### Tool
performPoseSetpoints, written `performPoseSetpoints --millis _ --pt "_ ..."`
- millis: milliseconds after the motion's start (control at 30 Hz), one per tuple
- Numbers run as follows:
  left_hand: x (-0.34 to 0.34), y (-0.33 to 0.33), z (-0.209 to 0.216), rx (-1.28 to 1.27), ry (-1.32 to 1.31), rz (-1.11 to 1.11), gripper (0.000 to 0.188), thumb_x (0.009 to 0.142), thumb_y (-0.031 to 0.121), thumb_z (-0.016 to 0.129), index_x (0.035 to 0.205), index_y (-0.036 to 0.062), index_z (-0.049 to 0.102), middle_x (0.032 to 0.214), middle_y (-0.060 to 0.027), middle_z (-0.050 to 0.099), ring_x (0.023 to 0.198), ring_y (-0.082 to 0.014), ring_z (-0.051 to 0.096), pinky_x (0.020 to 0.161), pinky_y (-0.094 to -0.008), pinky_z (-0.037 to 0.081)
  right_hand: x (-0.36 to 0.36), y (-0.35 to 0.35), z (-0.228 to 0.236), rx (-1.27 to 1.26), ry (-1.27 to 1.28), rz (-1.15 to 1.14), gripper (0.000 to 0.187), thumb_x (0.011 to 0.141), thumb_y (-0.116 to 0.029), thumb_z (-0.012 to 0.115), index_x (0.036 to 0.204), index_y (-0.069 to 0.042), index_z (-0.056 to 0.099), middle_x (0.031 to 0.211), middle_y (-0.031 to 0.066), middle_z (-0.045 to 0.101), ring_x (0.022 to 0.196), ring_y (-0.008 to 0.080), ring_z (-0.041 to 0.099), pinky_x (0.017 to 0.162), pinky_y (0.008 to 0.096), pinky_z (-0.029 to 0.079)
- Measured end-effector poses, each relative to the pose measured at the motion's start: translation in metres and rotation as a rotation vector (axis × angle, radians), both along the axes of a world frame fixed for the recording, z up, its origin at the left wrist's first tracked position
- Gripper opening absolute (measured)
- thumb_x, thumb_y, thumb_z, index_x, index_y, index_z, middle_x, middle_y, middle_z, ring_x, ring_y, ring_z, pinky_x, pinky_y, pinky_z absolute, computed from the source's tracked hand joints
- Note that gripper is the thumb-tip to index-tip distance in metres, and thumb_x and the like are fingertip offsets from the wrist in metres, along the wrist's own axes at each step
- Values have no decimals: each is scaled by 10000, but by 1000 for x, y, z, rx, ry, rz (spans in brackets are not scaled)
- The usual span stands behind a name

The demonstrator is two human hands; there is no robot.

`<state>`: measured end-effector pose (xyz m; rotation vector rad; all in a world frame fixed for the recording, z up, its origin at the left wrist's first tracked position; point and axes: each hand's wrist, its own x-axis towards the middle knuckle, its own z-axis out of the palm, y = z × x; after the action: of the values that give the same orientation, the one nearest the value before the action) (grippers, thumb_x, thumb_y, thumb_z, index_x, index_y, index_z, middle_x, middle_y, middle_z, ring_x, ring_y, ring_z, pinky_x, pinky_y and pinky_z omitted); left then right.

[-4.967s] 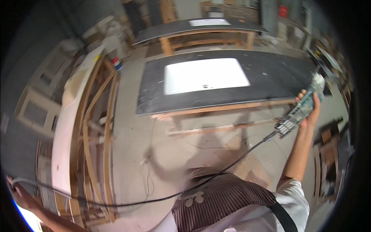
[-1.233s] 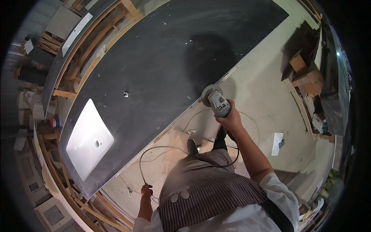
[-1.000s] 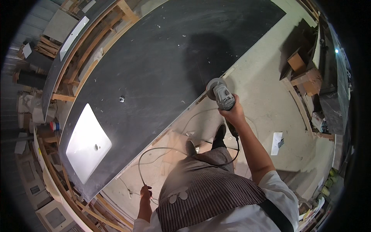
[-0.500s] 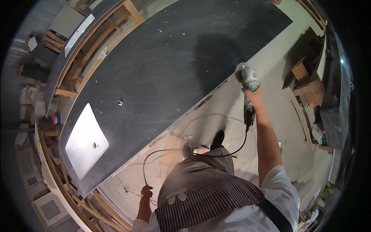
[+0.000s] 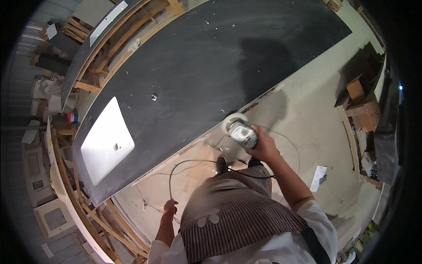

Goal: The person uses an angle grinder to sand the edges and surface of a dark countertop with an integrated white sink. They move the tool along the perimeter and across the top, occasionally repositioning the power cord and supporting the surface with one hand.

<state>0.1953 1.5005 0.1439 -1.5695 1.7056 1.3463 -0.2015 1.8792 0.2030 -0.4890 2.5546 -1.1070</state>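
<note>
My right hand (image 5: pixel 265 144) is wrapped round an angle grinder (image 5: pixel 244 135) with a pale round disc (image 5: pixel 228 124) at its front. The disc is beside the near long edge of a big dark panel (image 5: pixel 189 83); whether it touches cannot be told. A black power cord (image 5: pixel 171 178) loops across in front of my striped apron. Low on the left, my left hand (image 5: pixel 169 207) is closed on that cord. White flecks lie on the panel, along with a small shiny metal piece (image 5: pixel 154 97) and a glossy white plate (image 5: pixel 107 143) with a round fitting.
Wooden framing (image 5: pixel 114 50) runs along the panel's far side, and curved timber strips (image 5: pixel 66 176) stand at the left. Cardboard boxes (image 5: pixel 362 115) sit at the right. A white sheet (image 5: pixel 318 178) and thin cables (image 5: pixel 147 204) lie on the floor.
My right hand has brought the grinder left and toward me along the panel's edge. The view has shifted a little. My left hand keeps hold of the cord.
</note>
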Motion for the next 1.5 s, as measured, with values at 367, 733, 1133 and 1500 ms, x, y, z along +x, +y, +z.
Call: performPoseSetpoints --millis 367,733,1133,1500 --pt "22 -23 1 51 -37 5 438 1032 423 392 975 50 614 478 -22 427 361 -136 377 354 -321 341 14 -41 -2 -71 25 56 788 643 -256 857 1319 -158 464 1145 162 661 1044 395 635 863 477 525" --pt "-24 -26 9 -7 -87 -142 437 1030 415 385 977 53 622 508 -34 458 379 -145 394 375 -328 380 -19 8 -1 -56 -110 -255 776 635 -209 823 1307 -152 440 1062 209 677 983 435 644 819 510 526" --pt "-69 9 10 -18 -59 -160 419 1019 397 401 969 49 630 521 -30 473 409 -135 421 387 -323 382 -87 77 -6 -153 -104 -480 759 662 -222 835 1286 -48 440 1070 202 677 998 351 678 863 401 529" --pt "-94 57 4 -8 -30 -107 404 1030 389 418 935 59 631 480 -14 438 375 -130 387 366 -316 340 -167 152 -6 -149 -110 -690 883 653 -295 842 1367 -30 396 1123 250 655 1068 389 652 902 422 510"
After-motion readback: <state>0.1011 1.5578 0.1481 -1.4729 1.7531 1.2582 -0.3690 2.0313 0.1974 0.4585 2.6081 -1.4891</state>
